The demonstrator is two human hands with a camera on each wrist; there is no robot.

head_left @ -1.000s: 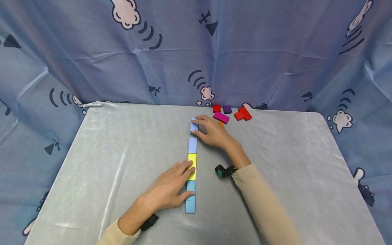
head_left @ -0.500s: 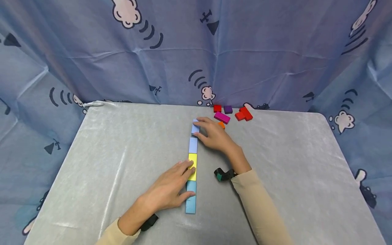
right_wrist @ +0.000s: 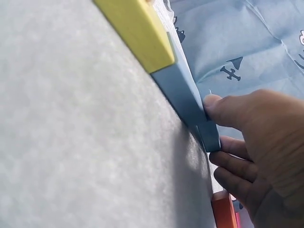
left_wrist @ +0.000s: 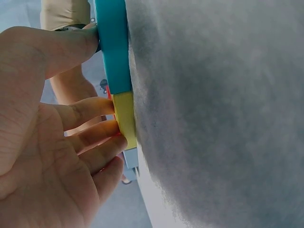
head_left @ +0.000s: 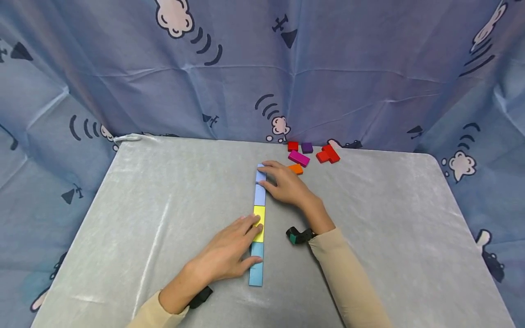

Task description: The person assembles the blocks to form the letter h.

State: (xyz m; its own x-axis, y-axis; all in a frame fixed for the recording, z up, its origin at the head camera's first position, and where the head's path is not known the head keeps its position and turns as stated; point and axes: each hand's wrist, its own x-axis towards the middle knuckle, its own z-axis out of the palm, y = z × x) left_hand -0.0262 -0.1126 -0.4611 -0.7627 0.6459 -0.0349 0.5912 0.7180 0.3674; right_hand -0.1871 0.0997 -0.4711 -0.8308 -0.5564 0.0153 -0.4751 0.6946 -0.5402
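A straight row of wooden blocks runs away from the person on the table: a teal block (head_left: 256, 273), a yellow block (head_left: 259, 211), a light blue block (head_left: 259, 197) and a second light blue block (head_left: 261, 175) at the far end. My left hand (head_left: 221, 250) rests on the row, its fingertips on the yellow block and its thumb on the teal one. My right hand (head_left: 289, 184) pinches the far light blue block lengthwise, thumb at the near end and fingers at the far end. In the right wrist view, the two light blue blocks (right_wrist: 178, 90) look touching or nearly so.
Beyond the right hand lie an orange block (head_left: 295, 169), a magenta block (head_left: 299, 158), a small red block (head_left: 293, 146), a purple block (head_left: 306, 147) and an angular red piece (head_left: 329, 154). A blue printed curtain (head_left: 229, 91) hangs behind the grey-covered table (head_left: 389, 205).
My right hand has drawn the far light blue block toward the person and into line, closing the gap to the other light blue block. The left hand has stayed in place.
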